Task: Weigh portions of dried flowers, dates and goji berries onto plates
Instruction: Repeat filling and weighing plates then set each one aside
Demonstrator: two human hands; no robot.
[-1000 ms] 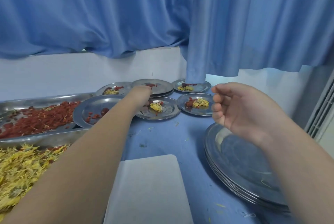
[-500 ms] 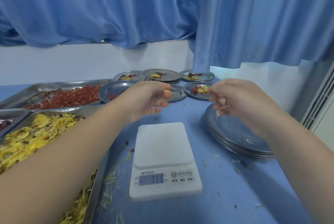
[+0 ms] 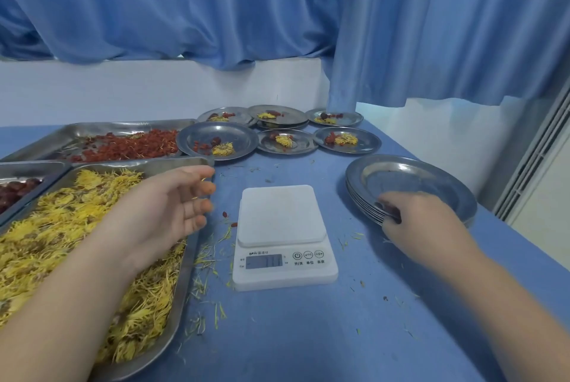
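Stack of plates (image 3: 431, 179): steel, under the right fingertips, top plate bare metal. Six filled plates (image 3: 202, 132) sit in two rows well beyond both sets of fingers, by the wall. Each carries a small heap of yellow flowers with red berries; a dark date shows on some.

Flower tray (image 3: 187, 270): directly under the left fingers, full of dried flowers (image 3: 55, 236). Goji tray (image 3: 92, 127): beyond the left fingers, holding a layer of goji berries (image 3: 129, 145). Date tray (image 3: 46, 165): left of the left fingers, cut off by the frame edge, with a few dates (image 3: 15, 190) showing.

Scale (image 3: 283, 227): white, on the table (image 3: 308, 335) between the two hands. Its display is lit, but the digits are too blurred to read. Two loose berries (image 3: 225, 214) lie just off the left fingertips, beside the scale. Petal scraps (image 3: 209, 258) are strewn along the tray edge. A blue curtain (image 3: 277, 11) hangs behind everything.

Left hand (image 3: 163, 212): above the tray's right rim, palm facing the scale. Its fingers are apart and loosely bent, and no grip on anything shows.

Right hand (image 3: 422, 221): at the near-left edge of the stack, fingers curled onto the rims and gripping there. How many plates they catch cannot be told.
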